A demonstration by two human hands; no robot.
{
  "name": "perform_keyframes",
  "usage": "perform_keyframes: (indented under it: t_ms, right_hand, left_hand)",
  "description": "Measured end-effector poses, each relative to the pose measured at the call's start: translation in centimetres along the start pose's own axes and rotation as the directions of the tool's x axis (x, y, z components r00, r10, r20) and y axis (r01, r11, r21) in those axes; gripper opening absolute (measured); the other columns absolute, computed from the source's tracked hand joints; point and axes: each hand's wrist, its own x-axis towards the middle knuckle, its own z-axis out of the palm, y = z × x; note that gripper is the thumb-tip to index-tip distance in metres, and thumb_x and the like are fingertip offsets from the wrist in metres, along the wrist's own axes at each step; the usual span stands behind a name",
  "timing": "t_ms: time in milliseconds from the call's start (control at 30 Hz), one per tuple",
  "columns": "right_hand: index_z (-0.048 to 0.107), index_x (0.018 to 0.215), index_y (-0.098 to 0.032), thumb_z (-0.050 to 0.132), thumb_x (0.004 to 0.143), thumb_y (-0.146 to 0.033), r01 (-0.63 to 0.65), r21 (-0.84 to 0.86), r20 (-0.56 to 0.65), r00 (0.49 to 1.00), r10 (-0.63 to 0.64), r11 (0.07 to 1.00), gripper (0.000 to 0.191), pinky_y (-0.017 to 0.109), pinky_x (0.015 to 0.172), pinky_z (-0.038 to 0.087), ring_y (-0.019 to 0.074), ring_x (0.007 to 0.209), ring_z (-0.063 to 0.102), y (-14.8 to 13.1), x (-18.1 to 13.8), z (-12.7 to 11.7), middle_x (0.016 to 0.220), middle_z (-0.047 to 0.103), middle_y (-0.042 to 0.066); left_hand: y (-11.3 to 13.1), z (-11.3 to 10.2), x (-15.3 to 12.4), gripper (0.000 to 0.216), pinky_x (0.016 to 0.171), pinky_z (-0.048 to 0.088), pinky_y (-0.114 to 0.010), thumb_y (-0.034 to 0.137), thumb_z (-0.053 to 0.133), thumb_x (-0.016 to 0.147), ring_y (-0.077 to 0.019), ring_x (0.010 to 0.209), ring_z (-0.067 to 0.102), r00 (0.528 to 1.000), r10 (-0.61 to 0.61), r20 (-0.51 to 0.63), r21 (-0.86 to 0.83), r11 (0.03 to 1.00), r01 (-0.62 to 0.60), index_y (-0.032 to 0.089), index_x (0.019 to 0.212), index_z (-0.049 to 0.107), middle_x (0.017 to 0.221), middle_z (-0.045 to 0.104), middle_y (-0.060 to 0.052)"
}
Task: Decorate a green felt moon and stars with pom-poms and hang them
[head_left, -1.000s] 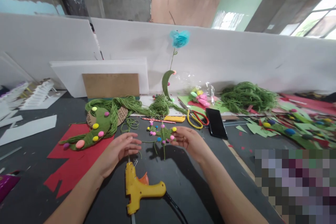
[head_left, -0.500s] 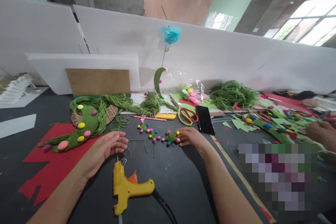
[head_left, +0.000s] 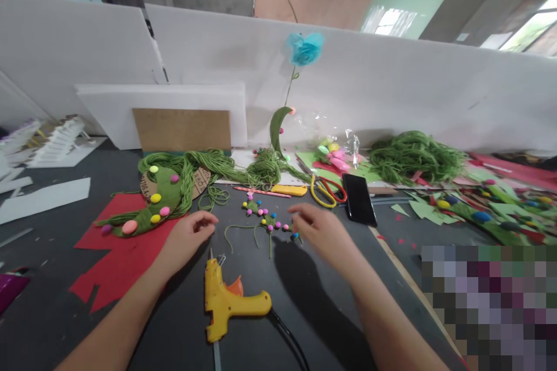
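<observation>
Head view: two bare hands over a dark craft table.
Left hand (head_left: 187, 237) loosely curled, holding nothing; right hand (head_left: 322, 232) blurred, fingers spread, empty, touching small green felt sprigs dotted with coloured pompoms (head_left: 267, 221); yellow plastic glue gun (head_left: 230, 301) lies nearer.
</observation>
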Motion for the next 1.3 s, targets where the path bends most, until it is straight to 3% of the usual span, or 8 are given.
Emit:
perform_keyframes:
  t_ms: [100, 233, 500, 667, 967, 1133, 1233, 1300]
  right_hand:
    - [0.069, 0.076, -0.019, 0.053, 0.069, -0.016, 0.169, 0.007, 0.202, 0.965, -0.167, 0.986, 0.018, 0.03, 0.063, 0.037, 0.02, 0.065, 0.059, -3.3, -0.9, 3.2, 0.071, 0.068, 0.006]
    - [0.066, 0.075, -0.018, 0.05, 0.067, -0.011, 0.14, 0.211, 0.217, 0.958, -0.186, 0.967, 0.019, 0.032, 0.072, 0.041, 0.0202, 0.074, 0.06, -4.4, -0.4, 6.7, 0.075, 0.068, 0.007]
    - [0.055, 0.089, -0.017, 0.042, 0.075, -0.023, -0.108, 0.637, 0.292, 0.95, -0.109, 0.763, 0.02, 0.028, 0.063, 0.049, 0.0131, 0.06, 0.058, -3.5, 0.1, 7.0, 0.072, 0.064, 0.003]
    - [0.053, 0.078, -0.02, 0.043, 0.07, -0.017, -0.073, 0.788, 0.187, 0.974, -0.125, 0.611, 0.013, 0.02, 0.046, 0.035, 0.0084, 0.046, 0.039, -3.9, -1.0, 8.1, 0.052, 0.043, -0.007]
    - [0.045, 0.092, -0.021, 0.035, 0.086, -0.023, 0.168, 0.352, -0.02, 0.985, -0.172, 0.921, 0.012, 0.02, 0.041, 0.03, 0.0094, 0.04, 0.03, -2.2, 0.0, 7.9, 0.05, 0.025, -0.011]
    - [0.059, 0.094, -0.017, 0.05, 0.078, -0.011, 0.311, 0.082, -0.063, 0.95, -0.307, 0.947, 0.02, 0.031, 0.073, 0.042, 0.0184, 0.079, 0.054, -1.6, 1.3, 8.2, 0.081, 0.057, 0.004]
    - [0.064, 0.083, -0.015, 0.05, 0.079, -0.009, 0.381, -0.086, -0.018, 0.923, -0.383, 0.921, 0.015, 0.04, 0.084, 0.037, 0.0264, 0.095, 0.05, -1.9, 1.7, 9.5, 0.095, 0.06, 0.013]
    - [0.064, 0.08, -0.014, 0.048, 0.082, -0.009, 0.403, -0.161, 0.006, 0.913, -0.408, 0.901, 0.016, 0.043, 0.086, 0.035, 0.0287, 0.096, 0.049, -2.1, 1.9, 10.3, 0.094, 0.06, 0.015]
  left_hand:
    - [-0.1, 0.1, 0.0, 0.017, 0.06, 0.039, -0.027, 0.032, 0.06, 0.066, -0.0156, 0.063, 0.051, 1.0, 0.021, 0.0, 0.056, 0.998, -0.021, 0.018, 0.075, 0.066, 0.068, 0.061, 0.0]
    - [0.3, 0.3, -0.2, 0.016, 0.063, 0.04, -0.028, 0.032, 0.056, 0.07, -0.0172, 0.067, 0.054, 0.999, 0.045, 0.015, 0.083, 0.995, -0.046, 0.018, 0.071, 0.065, 0.069, 0.062, -0.001]
    - [2.5, 1.2, -2.2, 0.022, 0.067, 0.04, -0.026, 0.033, 0.047, 0.081, -0.0162, 0.075, 0.054, 0.981, 0.157, 0.117, 0.05, 0.985, -0.163, 0.019, 0.08, 0.063, 0.079, 0.059, -0.002]
    - [3.0, 2.3, -3.3, 0.016, 0.061, 0.036, -0.024, 0.03, 0.049, 0.081, -0.014, 0.066, 0.049, 0.951, 0.197, 0.236, 0.087, 0.971, -0.223, 0.019, 0.074, 0.06, 0.072, 0.054, 0.001]
    - [2.2, 0.5, -1.9, 0.018, 0.049, 0.028, -0.023, 0.037, 0.056, 0.075, -0.0118, 0.048, 0.039, 0.995, 0.015, -0.095, -0.062, 0.998, -0.021, 0.021, 0.084, 0.055, 0.051, 0.04, 0.008]
    - [1.6, -0.5, -1.0, 0.027, 0.054, 0.035, -0.023, 0.029, 0.059, 0.069, -0.012, 0.055, 0.045, 0.984, 0.079, -0.158, -0.04, 0.996, -0.086, 0.02, 0.094, 0.06, 0.062, 0.049, 0.005]
    - [1.2, -0.2, -0.8, 0.033, 0.061, 0.04, -0.024, 0.025, 0.061, 0.065, -0.0131, 0.067, 0.052, 0.983, 0.116, -0.144, -0.016, 0.993, -0.119, 0.02, 0.097, 0.06, 0.091, 0.06, -0.001]
    - [1.0, 0.0, -0.7, 0.023, 0.062, 0.041, -0.025, 0.026, 0.058, 0.069, -0.0138, 0.065, 0.052, 0.989, 0.093, -0.115, 0.027, 0.996, -0.091, 0.019, 0.09, 0.062, 0.086, 0.062, -0.002]
